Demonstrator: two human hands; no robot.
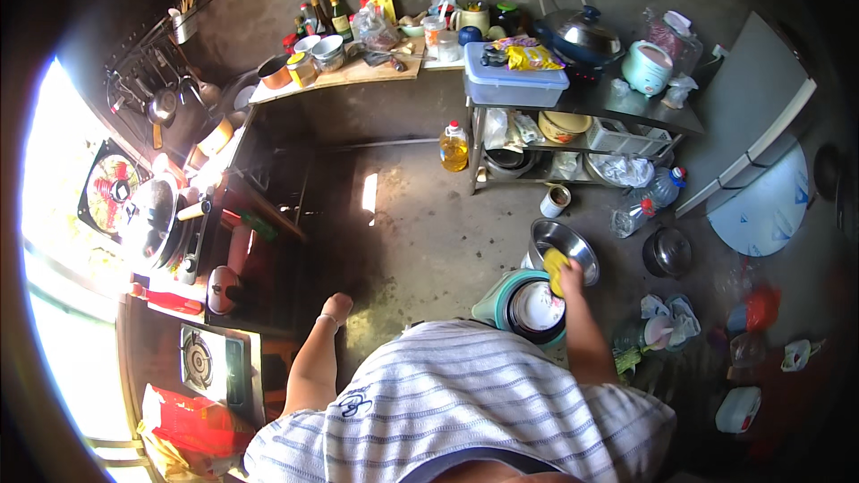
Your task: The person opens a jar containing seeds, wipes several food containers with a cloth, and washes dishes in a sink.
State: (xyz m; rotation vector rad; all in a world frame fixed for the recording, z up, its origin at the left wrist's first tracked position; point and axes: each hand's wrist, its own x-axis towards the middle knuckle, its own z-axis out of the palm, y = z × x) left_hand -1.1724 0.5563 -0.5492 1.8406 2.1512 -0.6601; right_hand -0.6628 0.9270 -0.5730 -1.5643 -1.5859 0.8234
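My right hand (572,277) grips a yellow cloth or sponge (556,270); which of the two I cannot tell. It is over the edge between a stainless steel basin (582,251) and a teal plastic tub or stool (495,296). Inside the teal rim sits a dark round vessel (515,318), and in that lies a white dish (537,305) with a floral print. My left hand (337,308) hangs out to the left, away from these vessels, with a band at its wrist. Nothing shows in it, but its fingers are too foreshortened to read.
A cooking-oil bottle (454,151) stands beside a metal shelf unit (475,147). An open can (556,201), water bottles (664,188) and a dark metal pot (667,252) are on the floor at right. To the left are a gas stove (235,365) and a fan (111,188).
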